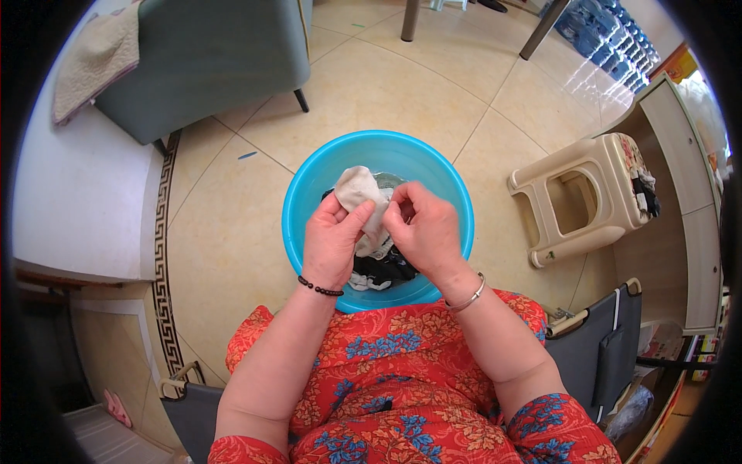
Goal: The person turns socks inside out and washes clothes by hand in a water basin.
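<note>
An off-white sock (360, 187) is held up above a blue plastic basin (316, 168) in front of my lap. My left hand (331, 240) grips it, thumb on top and fingers beneath. At the sock's right edge, my right hand (428, 229) is curled, thumb and forefinger pinching the fabric. Below both hands, black socks or cloths (385, 267) lie bunched in the basin with a whitish piece (366, 283) beside them. A little water (387, 180) shows at the far side of the basin floor. My hands hide part of the contents.
On the right, a beige plastic stool (524, 174) bears small black and white cloth pieces (644, 188), near a cabinet (690, 168). A grey-green sofa (214, 64) stands at upper left. Table legs (410, 20) and blue water bottles (603, 40) are farther off. A grey folding chair (588, 348) is beside me.
</note>
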`<state>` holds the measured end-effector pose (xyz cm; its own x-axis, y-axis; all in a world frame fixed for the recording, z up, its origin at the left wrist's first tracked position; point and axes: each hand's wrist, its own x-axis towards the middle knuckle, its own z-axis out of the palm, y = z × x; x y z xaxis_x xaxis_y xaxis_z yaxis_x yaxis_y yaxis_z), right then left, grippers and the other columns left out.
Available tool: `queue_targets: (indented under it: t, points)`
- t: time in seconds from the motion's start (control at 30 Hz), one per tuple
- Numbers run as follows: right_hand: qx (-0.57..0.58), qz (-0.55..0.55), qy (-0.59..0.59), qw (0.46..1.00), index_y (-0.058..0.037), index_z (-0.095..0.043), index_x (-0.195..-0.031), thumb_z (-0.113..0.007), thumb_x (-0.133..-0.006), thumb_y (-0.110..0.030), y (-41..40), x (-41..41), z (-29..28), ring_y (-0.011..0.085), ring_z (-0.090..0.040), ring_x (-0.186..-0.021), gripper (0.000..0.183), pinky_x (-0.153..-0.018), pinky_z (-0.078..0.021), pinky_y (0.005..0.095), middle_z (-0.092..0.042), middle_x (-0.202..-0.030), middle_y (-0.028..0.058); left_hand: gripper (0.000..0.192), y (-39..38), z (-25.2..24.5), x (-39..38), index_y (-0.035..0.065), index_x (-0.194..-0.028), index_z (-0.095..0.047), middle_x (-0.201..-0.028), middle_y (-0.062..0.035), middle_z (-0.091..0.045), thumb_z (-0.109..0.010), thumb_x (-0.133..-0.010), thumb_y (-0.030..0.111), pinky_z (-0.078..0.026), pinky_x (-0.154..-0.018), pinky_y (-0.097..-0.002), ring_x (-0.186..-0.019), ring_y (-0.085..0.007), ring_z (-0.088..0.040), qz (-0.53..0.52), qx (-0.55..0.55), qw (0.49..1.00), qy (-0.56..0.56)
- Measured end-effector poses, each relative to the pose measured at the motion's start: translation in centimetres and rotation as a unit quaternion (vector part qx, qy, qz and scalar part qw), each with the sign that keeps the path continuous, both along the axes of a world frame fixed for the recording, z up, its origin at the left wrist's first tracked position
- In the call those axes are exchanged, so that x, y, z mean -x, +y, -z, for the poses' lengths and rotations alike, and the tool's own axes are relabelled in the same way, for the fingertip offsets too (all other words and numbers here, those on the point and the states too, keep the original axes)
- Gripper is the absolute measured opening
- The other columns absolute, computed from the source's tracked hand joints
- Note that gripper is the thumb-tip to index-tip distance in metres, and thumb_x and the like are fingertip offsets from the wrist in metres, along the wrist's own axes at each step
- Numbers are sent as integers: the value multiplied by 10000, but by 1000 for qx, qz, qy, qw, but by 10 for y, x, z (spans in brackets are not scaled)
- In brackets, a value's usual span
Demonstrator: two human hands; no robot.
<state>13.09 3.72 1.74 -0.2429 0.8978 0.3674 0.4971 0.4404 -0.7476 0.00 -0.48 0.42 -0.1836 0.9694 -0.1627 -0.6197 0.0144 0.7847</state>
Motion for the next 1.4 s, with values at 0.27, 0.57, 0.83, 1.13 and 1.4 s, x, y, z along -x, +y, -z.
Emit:
queue_targets:
  t: [0.27,0.57,0.83,1.13,1.4]
  points:
    - [56,-6,13,998,3,-574,-785,-607,-765,-67,4,0,0,148,-620,-564,80,-526,-485,271,-619,-627,112,355,0,4,2,13,-1224,-505,-1117,-68,-607,-587,-879,29,-511,-845,-287,-1005,-158,-597,12,8,998,-55]
    - [119,-25,120,985,-23,-591,-801,-588,-792,-76,11,-6,-4,236,-628,-613,53,-565,-491,327,-632,-712,129,337,2,2,13,24,-1228,-493,-1153,-74,-580,-558,-898,34,-497,-893,-337,-1051,-193,-576,6,14,994,-109]
    - [65,-57,60,994,-20,-623,-855,-621,-805,-101,3,-2,-4,255,-641,-653,95,-597,-506,335,-642,-757,140,330,3,5,12,29,-1232,-490,-1165,-80,-572,-548,-907,46,-480,-918,-343,-1066,-196,-566,12,6,992,-128]
    - [18,-33,14,999,-29,-613,-813,-633,-782,-122,1,-1,-2,273,-639,-640,100,-581,-506,355,-640,-717,127,325,2,4,9,26,-1220,-498,-1144,-72,-586,-559,-901,48,-486,-897,-328,-1045,-183,-576,26,-6,995,-99]
    - [80,0,15,997,-38,-598,-782,-619,-782,-139,7,-4,-3,272,-636,-629,103,-576,-502,364,-636,-706,129,333,2,4,8,39,-1228,-491,-1163,-76,-576,-554,-901,46,-470,-930,-350,-1068,-203,-568,26,14,990,-137]
